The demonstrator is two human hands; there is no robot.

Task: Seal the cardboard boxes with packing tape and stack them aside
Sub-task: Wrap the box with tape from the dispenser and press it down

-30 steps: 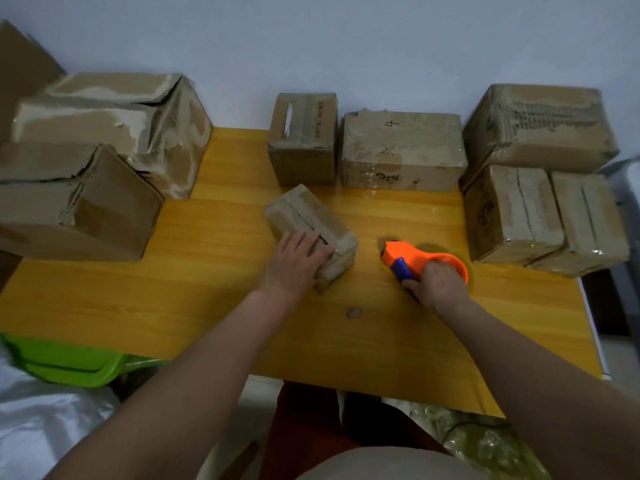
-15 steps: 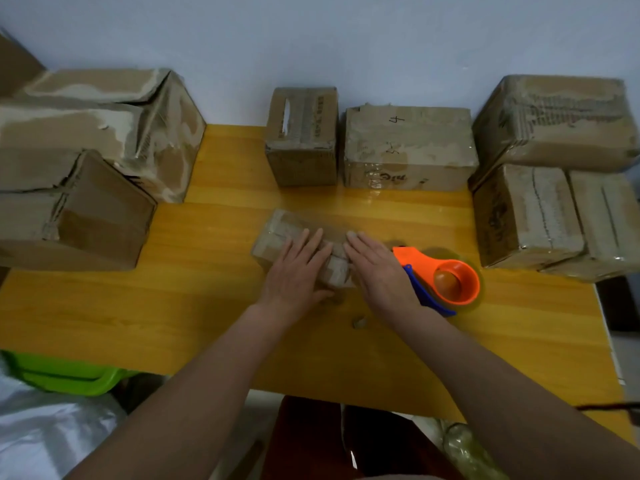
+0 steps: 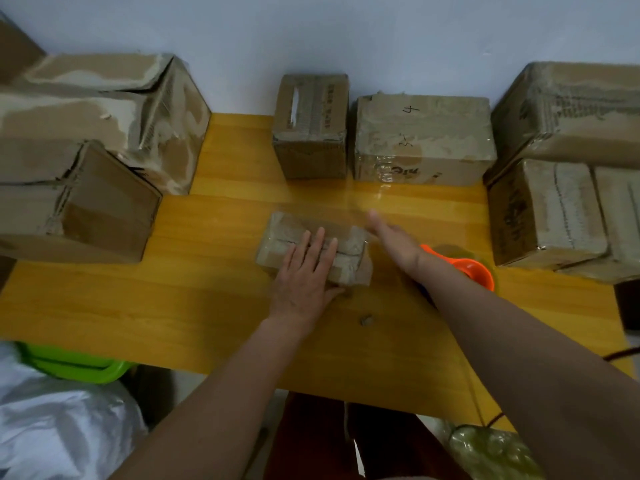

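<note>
Wall (image 3: 346,36) pale and plain at the back, yellow wooden table (image 3: 207,323) pushed up against it. Big torn boxes (image 3: 90,140) piled on the left side, 3 more boxes (image 3: 568,161) piled on the right, 2 boxes (image 3: 381,133) standing at the back near the wall. Green tub (image 3: 76,365) and white plastic sheet (image 3: 59,427) down low on the left, off the table.

Small box (image 3: 311,247) lying in the open middle of the table, well apart from every pile – long side running left to right, top seam running the same way. Left hand (image 3: 304,271) flat on top of it, fingers straight and spread, pressing down. Right hand (image 3: 391,237) blurred just past the right end of the small box, fingers straight, gripping nothing. Cannot tell if touching the box end or just above it.

Orange tape dispenser (image 3: 471,271) sitting on the table just right of the small box, partly hidden under the right forearm – nearer to the right hand than to the left. Likely next: rub the tape down flat, then lift the small box over to a pile. Tiny scrap (image 3: 366,320) near the front of the table.
</note>
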